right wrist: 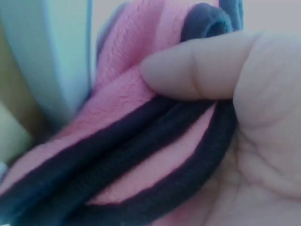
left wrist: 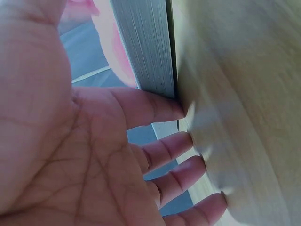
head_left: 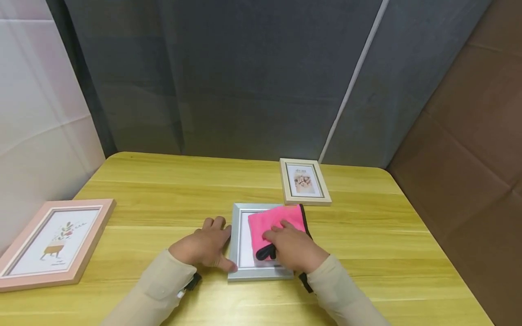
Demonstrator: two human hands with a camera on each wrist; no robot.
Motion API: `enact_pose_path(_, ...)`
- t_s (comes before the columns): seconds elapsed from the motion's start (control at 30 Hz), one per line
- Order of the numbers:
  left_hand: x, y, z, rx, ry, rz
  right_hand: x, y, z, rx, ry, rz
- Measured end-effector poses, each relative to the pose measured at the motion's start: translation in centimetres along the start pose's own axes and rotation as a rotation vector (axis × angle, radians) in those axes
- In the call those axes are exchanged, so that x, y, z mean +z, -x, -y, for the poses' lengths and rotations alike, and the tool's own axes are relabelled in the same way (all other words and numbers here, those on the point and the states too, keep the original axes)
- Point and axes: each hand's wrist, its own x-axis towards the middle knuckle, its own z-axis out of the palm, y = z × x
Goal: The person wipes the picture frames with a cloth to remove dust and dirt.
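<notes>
A silver-grey picture frame (head_left: 234, 240) lies flat on the wooden table, its white insert partly hidden by a folded pink cloth (head_left: 261, 222) with black edging. My right hand (head_left: 294, 249) grips this cloth against the frame's right half. In the right wrist view the thumb (right wrist: 188, 68) presses into the pink folds (right wrist: 127, 70). Along the frame's left side rests my left hand (head_left: 208, 244), thumb at the lower left corner. The left wrist view shows its fingers (left wrist: 171, 146) extended, with fingertips on the tabletop and the index finger against the frame's side (left wrist: 146, 47).
A larger pink frame (head_left: 94, 242) with a plant picture lies at the table's left. Behind the silver frame, to the right, is a small cream frame (head_left: 307, 200) with a flower picture. Grey cloth (head_left: 244, 81) hangs behind the table, brown cloth (head_left: 469, 158) at the right.
</notes>
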Motion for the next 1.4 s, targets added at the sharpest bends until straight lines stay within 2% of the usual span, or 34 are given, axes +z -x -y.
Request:
enact_pose_path(0.13,0.0,0.0,0.0,0.001,-0.003,-0.001,-0.3,-2.3,-1.0,0.05,-0.054,0.003)
enact_pose_path(0.23,-0.1,0.0,-0.1,-0.008,-0.004,0.003,-0.4,-2.3,-1.8,0.04,-0.106,0.01)
enact_pose_path(0.37,-0.1,0.1,-0.2,-0.021,-0.001,0.006,-0.5,-0.2,-1.9,-0.063,-0.121,0.028)
enact_pose_path(0.53,0.1,-0.1,-0.2,-0.018,0.01,0.004,-0.6,4.0,-0.4,-0.228,-0.019,0.069)
enact_pose_path(0.63,0.2,-0.1,-0.2,-0.029,0.002,0.005,-0.3,5.1,0.5,-0.252,0.026,0.058)
enact_pose_path(0.73,0.1,0.0,-0.2,-0.027,-0.01,0.003,0.0,4.5,0.9,-0.22,0.045,-0.011)
enact_pose_path(0.87,0.0,0.1,-0.2,-0.004,-0.011,-0.006,0.2,2.3,0.6,-0.121,0.04,-0.076)
enact_pose_path(1.07,0.0,0.2,-0.3,-0.007,-0.02,-0.001,0.1,-1.7,-0.7,0.005,0.02,-0.069)
enact_pose_path(1.17,0.0,0.2,-0.3,-0.019,-0.011,0.013,0.2,-2.5,-1.5,0.028,-0.043,-0.038)
enact_pose_path(1.27,0.0,0.1,-0.3,-0.028,-0.009,0.017,0.2,-2.3,-2.3,-0.017,-0.087,-0.031)
enact_pose_path(1.33,-0.1,0.1,-0.3,-0.032,-0.007,0.015,0.1,-1.5,-2.4,-0.073,-0.1,-0.03)
enact_pose_path(1.4,-0.1,0.0,-0.3,-0.031,-0.007,0.011,-0.1,-0.2,-2.2,-0.15,-0.066,-0.026)
